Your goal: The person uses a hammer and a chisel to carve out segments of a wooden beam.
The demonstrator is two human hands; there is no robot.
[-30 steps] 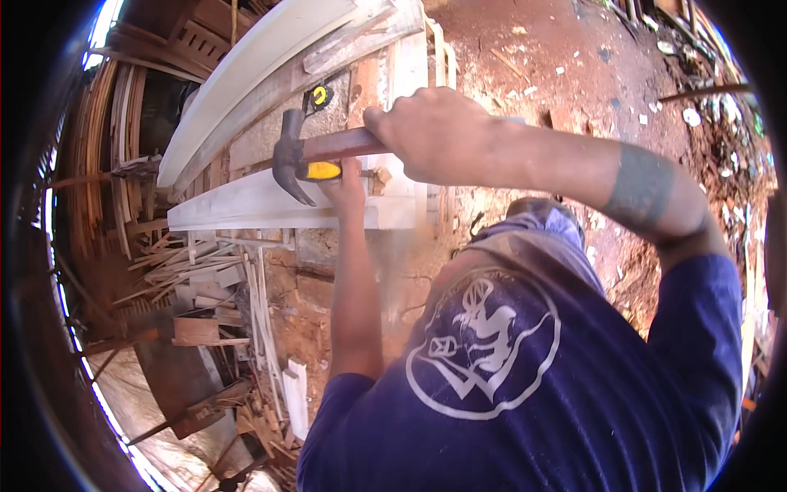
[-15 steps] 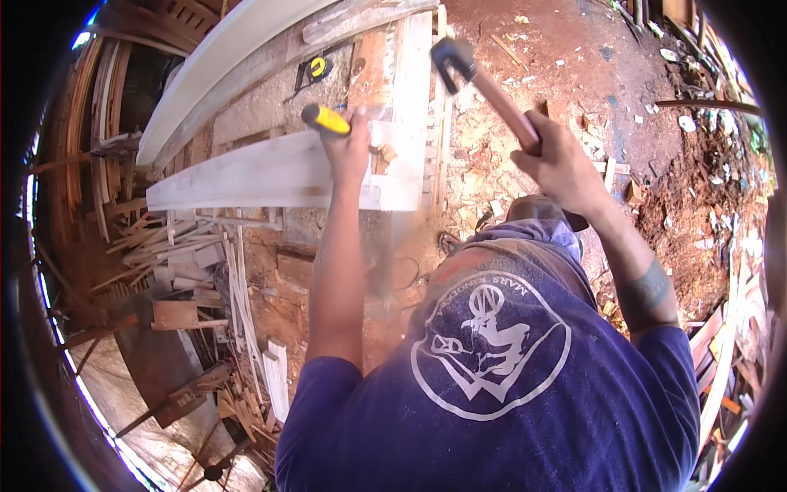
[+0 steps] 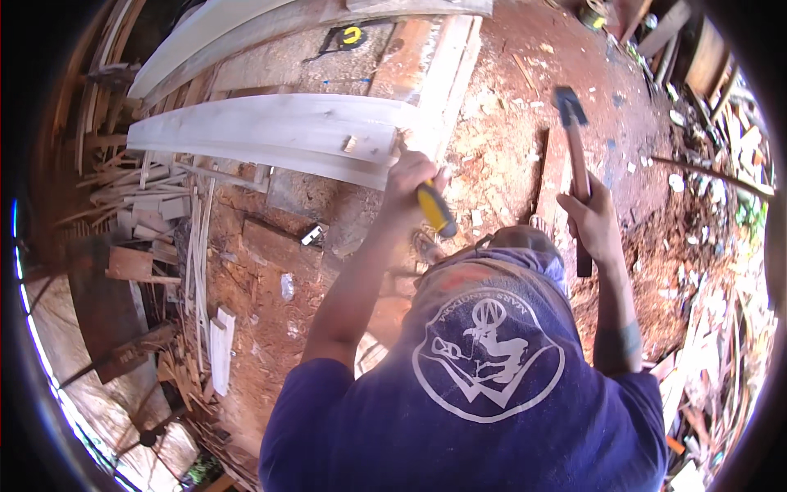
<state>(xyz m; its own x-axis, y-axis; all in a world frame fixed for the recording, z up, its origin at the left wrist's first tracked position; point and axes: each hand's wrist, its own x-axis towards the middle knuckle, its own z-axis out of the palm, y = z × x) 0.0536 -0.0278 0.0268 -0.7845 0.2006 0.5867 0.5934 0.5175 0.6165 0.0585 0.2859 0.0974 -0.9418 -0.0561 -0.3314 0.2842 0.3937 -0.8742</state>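
My left hand (image 3: pixel 407 179) is closed around a chisel (image 3: pixel 435 208) with a yellow and black handle. Its handle slants down toward me, and its blade end is mostly hidden by my fingers at the right end of a long pale board (image 3: pixel 262 123). A small squarish notch (image 3: pixel 350 143) shows in the board's face, left of that hand. Off to the right, my right hand (image 3: pixel 597 220) grips a hammer (image 3: pixel 577 156) by its wooden handle. The dark hammer head points up and away, apart from both chisel and board.
Behind the board lie a curved pale plank (image 3: pixel 205 45) and a black and yellow object (image 3: pixel 352 35), perhaps a tape measure. Thin offcuts (image 3: pixel 201 246) are heaped at left. Wood chips cover the reddish ground (image 3: pixel 508 123), where a narrow plank (image 3: pixel 554 176) lies near the hammer.
The chisel has shifted to the board's right end, its handle swinging from leftward to toward me. My right hand and the hammer have moved right and lower, farther from the board.
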